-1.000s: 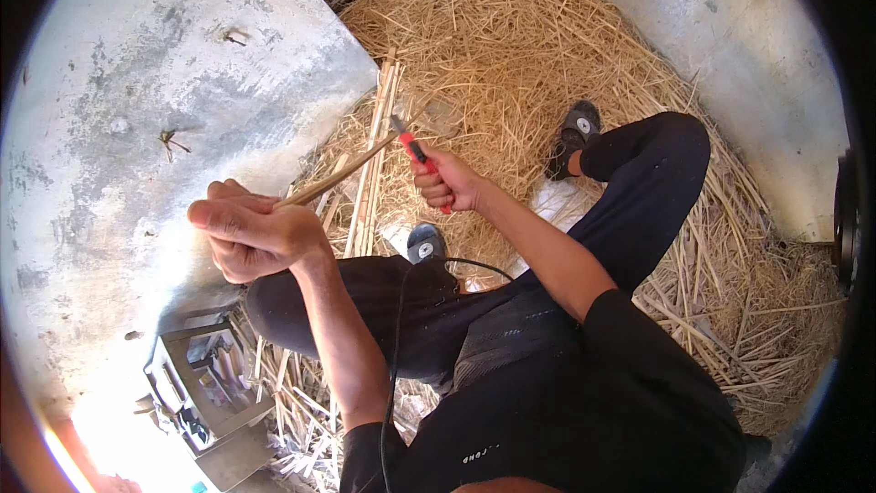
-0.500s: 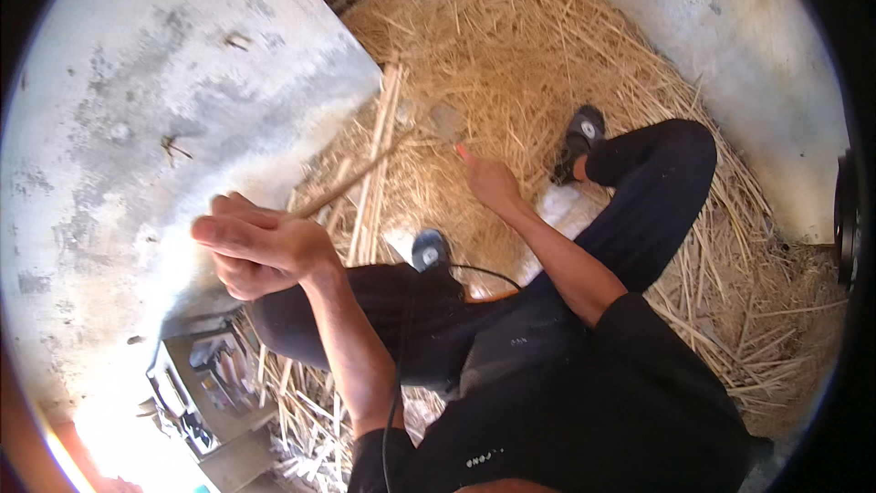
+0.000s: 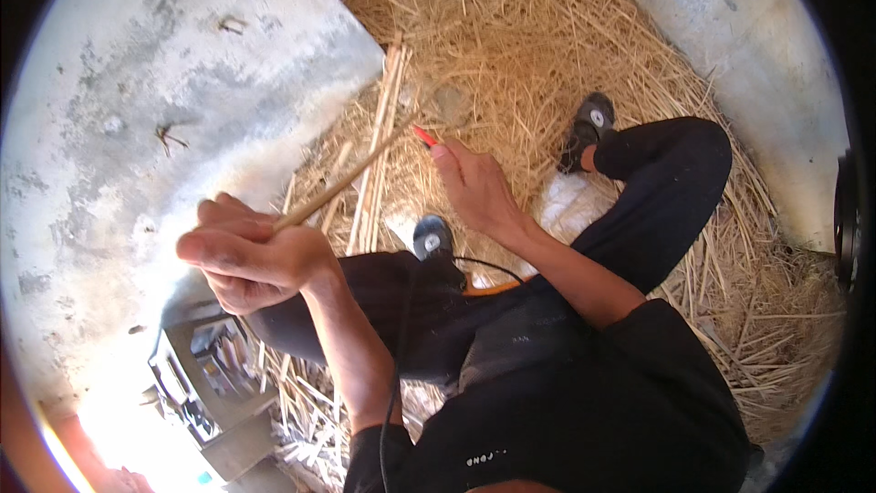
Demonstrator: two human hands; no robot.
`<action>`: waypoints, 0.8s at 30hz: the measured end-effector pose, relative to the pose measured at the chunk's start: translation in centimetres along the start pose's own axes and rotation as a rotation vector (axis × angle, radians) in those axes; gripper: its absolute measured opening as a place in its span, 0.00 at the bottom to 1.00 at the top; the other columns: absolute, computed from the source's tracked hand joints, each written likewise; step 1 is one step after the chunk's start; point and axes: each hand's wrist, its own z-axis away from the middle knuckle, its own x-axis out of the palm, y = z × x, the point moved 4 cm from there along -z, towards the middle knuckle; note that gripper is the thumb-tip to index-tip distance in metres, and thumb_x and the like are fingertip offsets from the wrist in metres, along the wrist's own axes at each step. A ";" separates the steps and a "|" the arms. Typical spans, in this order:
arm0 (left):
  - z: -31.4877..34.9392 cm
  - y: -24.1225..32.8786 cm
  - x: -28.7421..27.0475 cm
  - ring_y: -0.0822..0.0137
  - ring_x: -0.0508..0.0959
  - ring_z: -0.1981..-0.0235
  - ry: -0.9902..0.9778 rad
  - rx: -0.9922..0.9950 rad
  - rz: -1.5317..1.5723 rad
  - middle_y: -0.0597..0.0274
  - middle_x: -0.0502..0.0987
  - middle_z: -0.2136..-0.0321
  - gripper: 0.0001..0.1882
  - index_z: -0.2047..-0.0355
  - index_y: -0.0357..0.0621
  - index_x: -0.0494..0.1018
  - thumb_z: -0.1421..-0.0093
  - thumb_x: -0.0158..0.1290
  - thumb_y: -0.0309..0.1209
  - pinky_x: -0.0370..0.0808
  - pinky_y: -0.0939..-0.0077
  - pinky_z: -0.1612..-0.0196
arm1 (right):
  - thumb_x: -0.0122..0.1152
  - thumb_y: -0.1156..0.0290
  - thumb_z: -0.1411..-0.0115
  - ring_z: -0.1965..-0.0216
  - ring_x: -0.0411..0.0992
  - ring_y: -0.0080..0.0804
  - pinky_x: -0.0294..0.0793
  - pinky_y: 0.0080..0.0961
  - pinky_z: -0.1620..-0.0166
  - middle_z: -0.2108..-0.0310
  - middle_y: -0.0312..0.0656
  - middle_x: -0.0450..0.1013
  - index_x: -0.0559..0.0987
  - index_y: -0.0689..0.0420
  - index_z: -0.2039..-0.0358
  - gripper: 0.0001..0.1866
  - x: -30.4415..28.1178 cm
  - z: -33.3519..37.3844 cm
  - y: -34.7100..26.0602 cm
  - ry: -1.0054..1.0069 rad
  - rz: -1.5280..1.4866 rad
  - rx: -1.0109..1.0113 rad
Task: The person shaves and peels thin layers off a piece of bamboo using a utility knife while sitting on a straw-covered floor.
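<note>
- The left hand (image 3: 260,251) is closed around the near end of the stick (image 3: 342,183), thumb side toward the wall (image 3: 119,110).
- From that grip the stick's long axis slants away from the body and to the right, its far end thinning until it blurs into the straw (image 3: 520,27).
- The right hand (image 3: 482,184) is wrapped around a tool (image 3: 423,136); its red end pokes out past the thumb, but the rest is hidden or too blurred to make out.
- That red end sits just right of the stick's far stretch; whether tool and stick touch, I cannot tell.
- So the left hand has the near end, while the right is the nearer one to the far end, with the stick's bare middle between them.
- Beneath, the stick passes in view over pale strips (image 3: 380,132), which run more nearly straight away from the body.
</note>
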 end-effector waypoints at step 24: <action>1.0 1.4 0.6 0.80 0.48 0.90 0.067 0.008 0.010 0.74 0.48 0.93 0.28 0.91 0.50 0.49 0.32 0.38 0.34 0.43 0.82 0.85 | 0.40 0.64 0.35 0.86 0.65 0.51 0.61 0.42 0.78 0.89 0.52 0.61 0.67 0.64 0.72 0.16 -0.1 3.6 -3.6 -0.123 -0.138 -0.129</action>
